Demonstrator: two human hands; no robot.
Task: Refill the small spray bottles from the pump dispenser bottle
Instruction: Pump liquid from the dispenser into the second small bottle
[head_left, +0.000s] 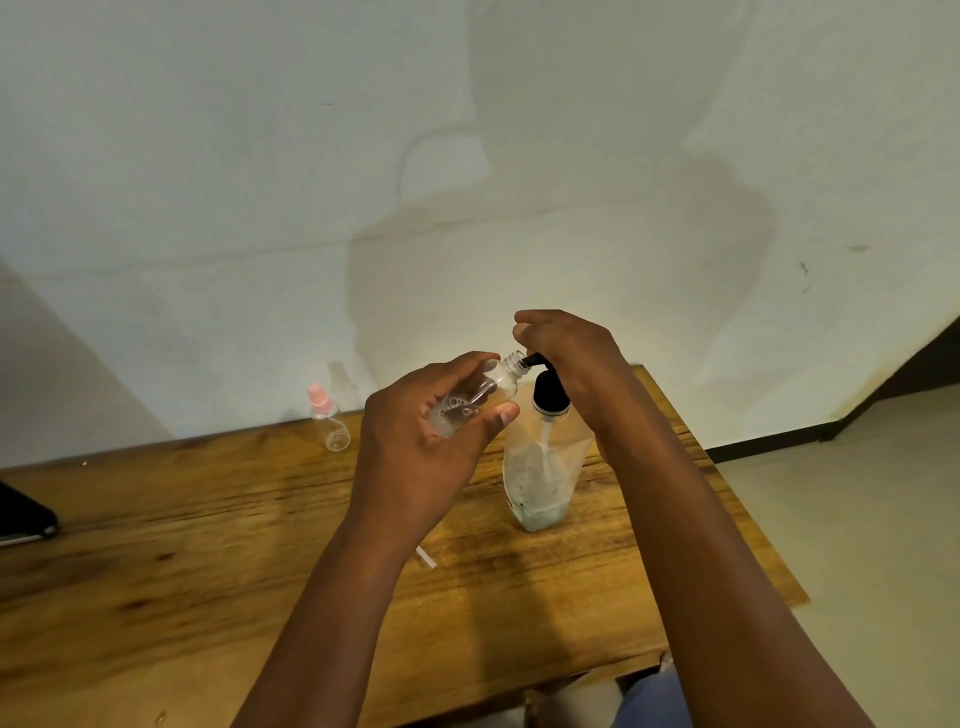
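Observation:
My left hand (415, 431) grips a small clear spray bottle (480, 392) without its cap, tilted with its open neck against the black pump spout. A little bubbly liquid lies inside it. My right hand (566, 358) rests on top of the black pump head (548, 395) of the clear pump dispenser bottle (540, 478), which stands upright on the wooden table (208, 545) and holds cloudy liquid in its lower part. A second small clear spray bottle with a pink sprayer (327, 415) stands near the wall at the back of the table.
A thin white tube (426, 558) lies on the table in front of my left wrist. A clear cap (340, 379) stands behind the pink-topped bottle. A dark object (23, 514) sits at the table's left edge. The table's right edge drops to the floor.

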